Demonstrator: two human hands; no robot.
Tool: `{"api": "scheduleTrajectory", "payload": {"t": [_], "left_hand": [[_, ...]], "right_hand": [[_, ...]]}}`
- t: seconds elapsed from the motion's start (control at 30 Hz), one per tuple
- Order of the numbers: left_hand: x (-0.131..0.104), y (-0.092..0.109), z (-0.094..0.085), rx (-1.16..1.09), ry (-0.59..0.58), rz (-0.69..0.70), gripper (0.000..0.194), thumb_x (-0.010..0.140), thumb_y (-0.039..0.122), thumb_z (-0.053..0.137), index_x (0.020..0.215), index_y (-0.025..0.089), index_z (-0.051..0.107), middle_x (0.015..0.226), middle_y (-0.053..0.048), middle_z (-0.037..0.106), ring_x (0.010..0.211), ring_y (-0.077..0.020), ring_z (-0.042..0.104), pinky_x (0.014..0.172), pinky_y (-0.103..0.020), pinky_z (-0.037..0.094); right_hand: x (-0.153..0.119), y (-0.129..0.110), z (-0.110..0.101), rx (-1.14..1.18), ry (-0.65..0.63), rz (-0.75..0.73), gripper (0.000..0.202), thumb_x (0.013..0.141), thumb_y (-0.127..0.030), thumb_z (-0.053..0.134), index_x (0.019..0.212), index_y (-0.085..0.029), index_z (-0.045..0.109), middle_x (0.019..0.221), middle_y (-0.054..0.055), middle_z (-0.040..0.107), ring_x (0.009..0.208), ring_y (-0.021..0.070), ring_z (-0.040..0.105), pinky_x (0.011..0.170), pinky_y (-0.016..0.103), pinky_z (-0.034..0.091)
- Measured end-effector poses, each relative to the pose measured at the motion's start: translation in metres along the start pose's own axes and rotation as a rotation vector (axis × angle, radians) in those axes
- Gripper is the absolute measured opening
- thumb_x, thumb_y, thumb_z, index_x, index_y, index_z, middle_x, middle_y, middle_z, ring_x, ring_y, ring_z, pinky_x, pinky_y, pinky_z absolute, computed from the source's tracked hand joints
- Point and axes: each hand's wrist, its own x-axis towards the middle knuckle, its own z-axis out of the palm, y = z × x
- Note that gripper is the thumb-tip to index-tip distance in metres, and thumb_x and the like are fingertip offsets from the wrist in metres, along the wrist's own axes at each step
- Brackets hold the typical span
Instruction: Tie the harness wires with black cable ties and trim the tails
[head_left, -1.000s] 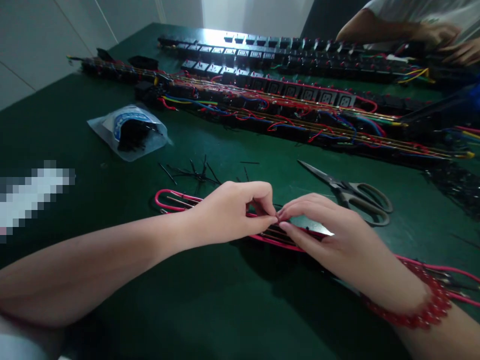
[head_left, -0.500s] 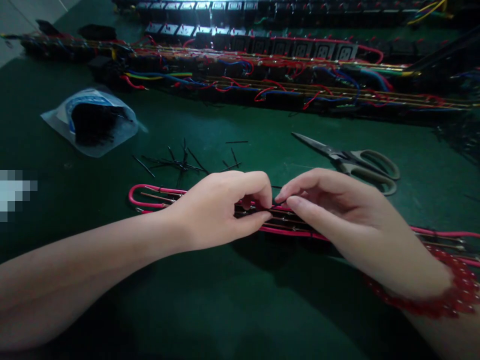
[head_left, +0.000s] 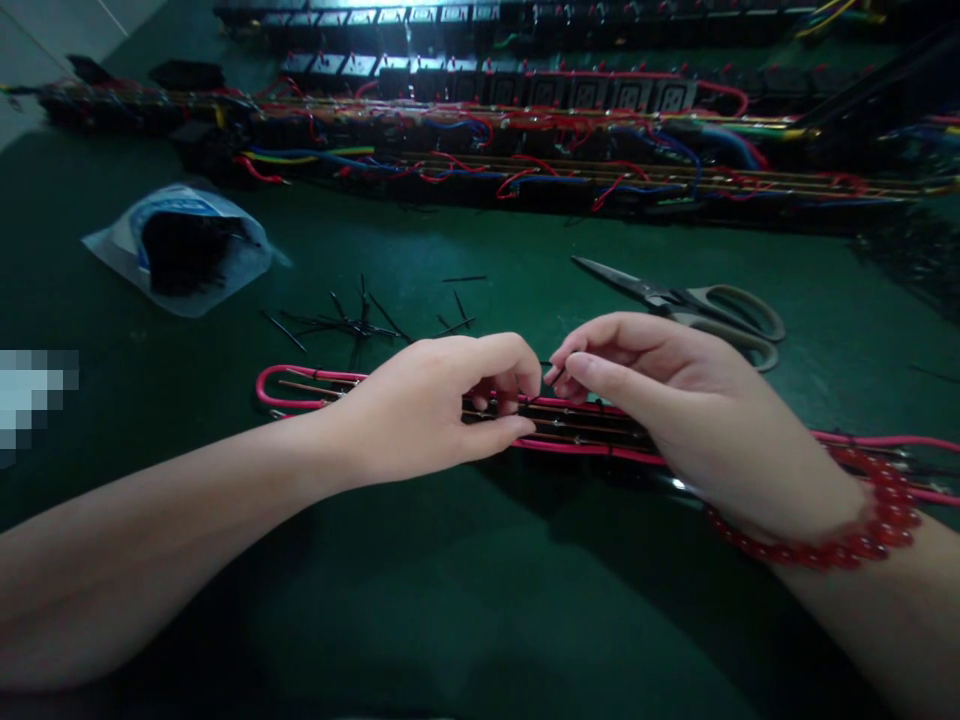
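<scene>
A long black strip with copper bars and a red wire [head_left: 611, 451] looped along its edges lies across the green table. Over its middle, my left hand [head_left: 457, 400] is curled with the strip between thumb and fingers, the index fingertip close to a small black tie on the far red wire. Just above the strip, my right hand [head_left: 667, 385] pinches the end of a thin black cable tie [head_left: 557, 377] between thumb and index finger. Other dark ties circle the strip's red wire. My left fingers hide part of the strip.
Scissors [head_left: 660, 297] lie just beyond my right hand. Loose black cable ties [head_left: 349, 327] are scattered behind the strip, and a clear bag [head_left: 247, 262] of black ties sits at left. Wired socket strips [head_left: 450, 170] run along the back.
My right hand has risen slightly from the strip, with the cable tie's end still in its pinch. My left hand has barely moved, and the whole view has shifted a little.
</scene>
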Motion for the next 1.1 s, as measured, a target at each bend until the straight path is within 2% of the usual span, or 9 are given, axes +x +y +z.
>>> {"api": "scheduleTrajectory", "payload": {"t": [0.17,0.37,0.57,0.83,1.0,1.1], "left_hand": [[-0.0010,0.0002,-0.0012,0.019,-0.020,0.021,0.016,0.088,0.023,0.068,0.102,0.023,0.061,0.093,0.007,0.067,0.081,-0.0088,0.061,0.070,-0.021,0.047],[-0.0012,0.0013,-0.0028,0.118,-0.035,0.105,0.024,0.082,0.028,0.075,0.100,0.021,0.060,0.099,0.003,0.064,0.093,-0.0140,0.057,0.078,-0.024,0.046],[-0.0016,0.0025,-0.0009,0.201,-0.075,0.131,0.024,0.081,0.014,0.066,0.103,0.020,0.057,0.104,0.000,0.061,0.099,-0.0154,0.053,0.086,-0.027,0.044],[-0.0020,0.0010,0.0026,0.230,-0.054,0.121,0.025,0.082,0.014,0.063,0.105,0.020,0.056,0.104,0.000,0.061,0.099,-0.0160,0.055,0.087,-0.028,0.045],[-0.0028,0.0017,0.0038,0.273,-0.057,0.144,0.023,0.084,0.017,0.060,0.107,0.020,0.057,0.107,-0.002,0.062,0.101,-0.0179,0.055,0.088,-0.030,0.047],[-0.0040,0.0023,0.0068,0.374,-0.044,0.165,0.021,0.086,0.019,0.056,0.107,0.019,0.057,0.109,-0.005,0.063,0.102,-0.0208,0.056,0.087,-0.033,0.047]], "right_hand": [[0.0013,0.0027,-0.0010,0.034,-0.015,-0.011,0.008,0.093,-0.028,0.065,0.096,-0.023,0.069,0.084,0.000,0.072,0.078,0.0138,0.070,0.070,0.023,0.059],[0.0026,0.0056,-0.0010,-0.011,0.046,-0.025,0.007,0.094,-0.029,0.063,0.095,-0.023,0.067,0.085,0.002,0.072,0.077,0.0160,0.070,0.069,0.027,0.061],[0.0030,0.0049,0.0001,-0.045,0.090,-0.032,0.007,0.093,-0.029,0.063,0.094,-0.022,0.066,0.086,0.002,0.071,0.077,0.0154,0.069,0.066,0.025,0.060],[0.0028,0.0057,0.0007,-0.068,0.118,-0.054,0.009,0.094,-0.031,0.062,0.096,-0.022,0.064,0.087,0.002,0.071,0.078,0.0164,0.070,0.066,0.027,0.061],[0.0022,0.0027,-0.0001,-0.157,0.062,-0.066,0.008,0.093,-0.029,0.062,0.095,-0.023,0.066,0.087,0.002,0.072,0.078,0.0166,0.070,0.067,0.027,0.059],[0.0021,0.0008,0.0009,-0.223,0.019,-0.091,0.009,0.092,-0.030,0.063,0.092,-0.023,0.068,0.087,0.003,0.073,0.079,0.0183,0.070,0.067,0.029,0.058]]}}
